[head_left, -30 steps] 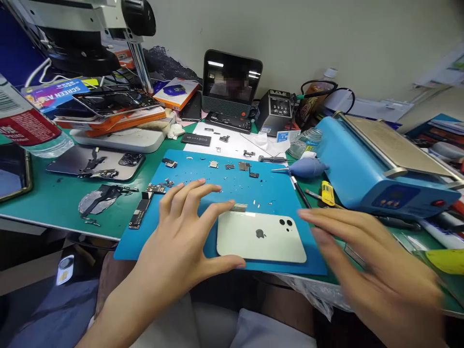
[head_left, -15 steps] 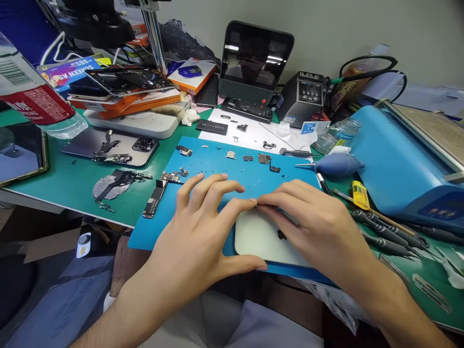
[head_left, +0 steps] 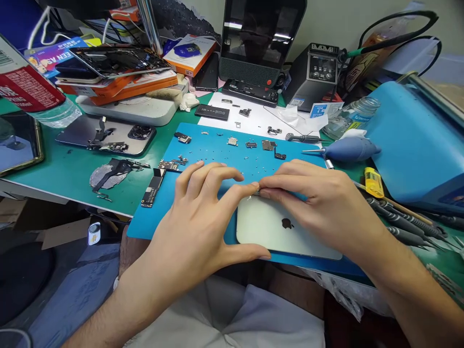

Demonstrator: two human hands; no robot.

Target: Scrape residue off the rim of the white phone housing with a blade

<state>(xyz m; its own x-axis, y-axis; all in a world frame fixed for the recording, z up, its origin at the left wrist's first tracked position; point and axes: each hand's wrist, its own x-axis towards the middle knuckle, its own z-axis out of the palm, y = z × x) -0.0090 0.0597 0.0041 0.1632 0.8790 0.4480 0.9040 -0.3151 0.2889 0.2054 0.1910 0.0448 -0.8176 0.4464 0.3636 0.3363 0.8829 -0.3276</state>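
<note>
A white phone with a dark apple logo lies back side up on the blue mat. My left hand spans its left part, thumb along the near edge and index fingertip at the far edge; the other fingers curve above the mat. Against that index fingertip, my right hand pinches thumb and fingers together at the far edge. Something tiny shows at the pinch, too small to name. My right hand covers part of the phone's right side. Beyond the hands lie several tiny screws and a camera-like part.
A logic board lies at the mat's left. Further left are a dark phone back and a bottle. A blue air blower, screwdrivers and a blue machine crowd the right. A screen device stands behind.
My view has tilted downward and closer. My right hand has shifted slightly right of the logo, uncovering more of the phone's back. The left hand keeps its hold.
</note>
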